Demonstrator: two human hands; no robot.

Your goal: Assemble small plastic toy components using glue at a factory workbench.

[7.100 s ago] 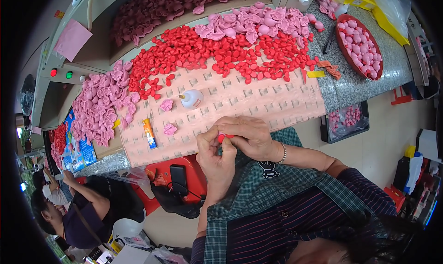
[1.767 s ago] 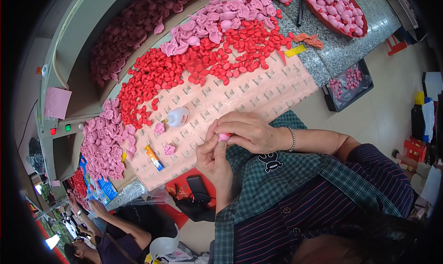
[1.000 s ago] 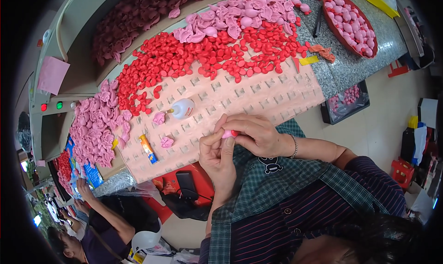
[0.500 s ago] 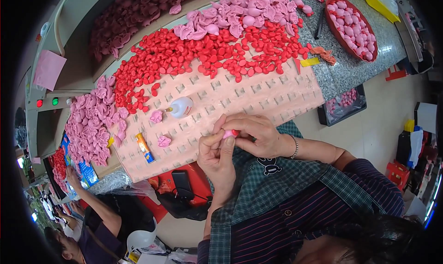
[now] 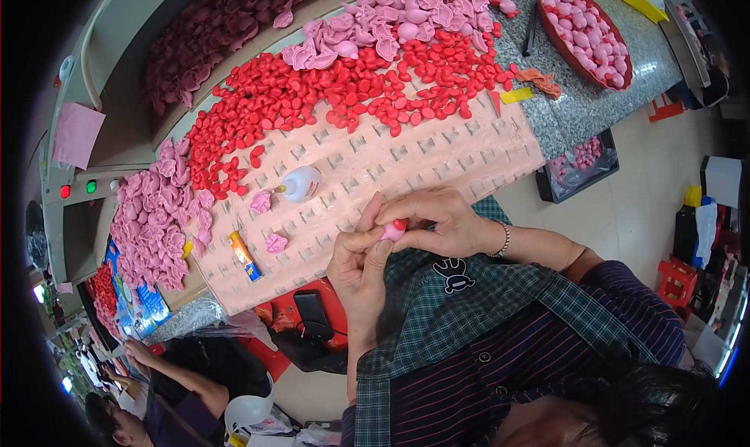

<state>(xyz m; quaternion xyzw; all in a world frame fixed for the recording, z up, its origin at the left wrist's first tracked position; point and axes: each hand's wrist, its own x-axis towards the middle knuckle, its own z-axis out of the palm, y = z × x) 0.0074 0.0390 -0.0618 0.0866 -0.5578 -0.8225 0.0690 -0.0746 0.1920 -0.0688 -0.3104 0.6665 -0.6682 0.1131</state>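
Pink-red piece (image 5: 394, 230) half-hidden between both hands' fingertips (image 5: 382, 248)

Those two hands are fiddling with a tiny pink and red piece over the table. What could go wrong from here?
The small pink and red piece is pinched between left hand and right hand at the table edge; if it slips, it might drop into the lap or to the floor. The glue bottle lies on its side on the mat, so it might leak. Loose red pieces could get swept off.

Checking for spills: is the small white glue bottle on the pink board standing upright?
No, the small white glue bottle lies on its side on the pink slotted board.
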